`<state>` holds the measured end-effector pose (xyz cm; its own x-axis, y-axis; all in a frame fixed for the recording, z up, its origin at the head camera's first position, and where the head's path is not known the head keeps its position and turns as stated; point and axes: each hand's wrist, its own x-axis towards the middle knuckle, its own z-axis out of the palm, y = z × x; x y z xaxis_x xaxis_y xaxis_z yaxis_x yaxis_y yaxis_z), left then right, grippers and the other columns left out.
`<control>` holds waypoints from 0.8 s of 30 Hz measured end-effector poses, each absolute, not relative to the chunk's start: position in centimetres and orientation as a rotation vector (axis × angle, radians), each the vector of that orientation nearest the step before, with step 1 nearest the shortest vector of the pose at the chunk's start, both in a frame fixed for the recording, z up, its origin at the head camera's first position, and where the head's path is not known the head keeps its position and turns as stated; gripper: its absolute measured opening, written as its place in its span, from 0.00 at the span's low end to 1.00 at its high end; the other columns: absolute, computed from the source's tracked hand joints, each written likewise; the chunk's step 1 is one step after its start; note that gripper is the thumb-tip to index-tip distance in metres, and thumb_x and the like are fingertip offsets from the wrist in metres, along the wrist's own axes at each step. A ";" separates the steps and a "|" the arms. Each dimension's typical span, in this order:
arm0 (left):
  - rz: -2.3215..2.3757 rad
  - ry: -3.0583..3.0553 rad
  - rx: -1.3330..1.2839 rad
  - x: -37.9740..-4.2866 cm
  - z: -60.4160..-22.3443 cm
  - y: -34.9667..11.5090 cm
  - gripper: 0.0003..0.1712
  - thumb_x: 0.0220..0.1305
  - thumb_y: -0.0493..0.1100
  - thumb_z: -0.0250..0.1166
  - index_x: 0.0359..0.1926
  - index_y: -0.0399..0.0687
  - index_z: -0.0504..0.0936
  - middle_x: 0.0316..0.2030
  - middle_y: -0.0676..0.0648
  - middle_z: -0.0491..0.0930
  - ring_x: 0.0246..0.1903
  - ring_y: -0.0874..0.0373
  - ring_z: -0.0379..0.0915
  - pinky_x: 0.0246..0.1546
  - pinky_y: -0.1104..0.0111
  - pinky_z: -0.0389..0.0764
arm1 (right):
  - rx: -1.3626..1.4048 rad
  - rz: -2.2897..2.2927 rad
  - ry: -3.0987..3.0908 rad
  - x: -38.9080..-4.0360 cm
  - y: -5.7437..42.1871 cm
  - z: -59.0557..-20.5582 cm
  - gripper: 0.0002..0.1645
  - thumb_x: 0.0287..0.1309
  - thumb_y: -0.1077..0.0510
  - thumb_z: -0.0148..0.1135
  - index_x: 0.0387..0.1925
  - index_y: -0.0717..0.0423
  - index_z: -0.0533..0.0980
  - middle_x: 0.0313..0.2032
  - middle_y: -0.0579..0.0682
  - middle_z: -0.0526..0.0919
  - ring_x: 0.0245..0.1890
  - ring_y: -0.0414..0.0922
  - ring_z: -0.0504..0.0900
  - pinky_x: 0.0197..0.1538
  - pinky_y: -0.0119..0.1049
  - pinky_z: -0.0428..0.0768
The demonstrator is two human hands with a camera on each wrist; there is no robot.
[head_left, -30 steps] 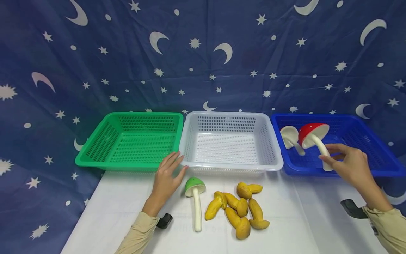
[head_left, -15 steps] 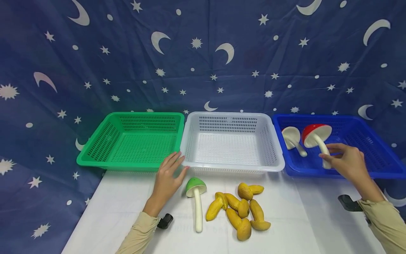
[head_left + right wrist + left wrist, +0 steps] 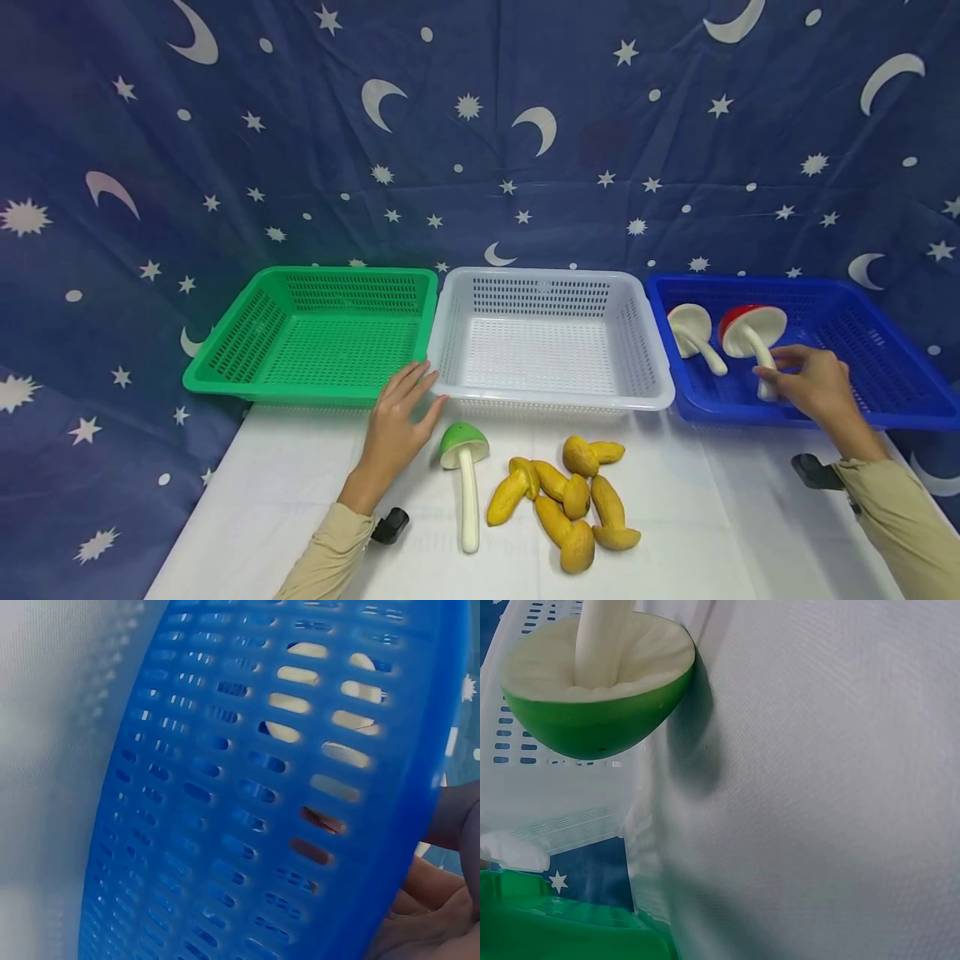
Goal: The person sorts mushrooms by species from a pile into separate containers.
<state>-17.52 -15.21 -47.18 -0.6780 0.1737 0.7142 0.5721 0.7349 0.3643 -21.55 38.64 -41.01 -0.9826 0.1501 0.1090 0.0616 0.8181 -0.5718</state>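
My right hand (image 3: pixel 817 383) pinches the pale stem of a red-capped toy mushroom (image 3: pixel 753 325) low inside the blue basket (image 3: pixel 896 367). Left of it in that basket lies another mushroom (image 3: pixel 690 327), its white underside showing. In the right wrist view the slotted basket wall (image 3: pixel 225 787) hides most of the mushroom, and part of the hand (image 3: pixel 439 900) shows past the rim. My left hand (image 3: pixel 397 421) has its fingers spread, fingertips right at the rims where the green and white baskets meet. A green-capped mushroom (image 3: pixel 463 442) lies beside it on the table.
The green basket (image 3: pixel 262 389) stands at left and the white basket (image 3: pixel 555 397) in the middle, side by side with the blue one. Several yellow-brown mushrooms (image 3: pixel 577 546) lie in a cluster on the white cloth (image 3: pixel 675 500). A dark blue star-patterned curtain (image 3: pixel 450 200) hangs behind.
My right hand has lowered the red-capped mushroom further into the blue basket, and its cap has tipped to show more underside. The left hand stays at the rims.
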 end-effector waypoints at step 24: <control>-0.783 -2.253 -0.559 -17.5 -47.2 -15.3 0.22 0.54 0.42 0.71 0.50 0.37 0.81 0.55 0.38 0.76 0.59 0.45 0.67 0.60 0.53 0.69 | -0.080 0.905 -3.018 -23.7 39.1 -42.2 0.27 0.53 0.62 0.64 0.44 0.85 0.68 0.31 0.73 0.80 0.20 0.50 0.83 0.21 0.37 0.79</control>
<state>-17.50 -15.25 -47.22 -0.6783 0.1675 0.7155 0.5751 0.7271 0.3749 -23.71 39.13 -42.20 -0.9987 0.0457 -0.0240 0.0514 0.8338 -0.5497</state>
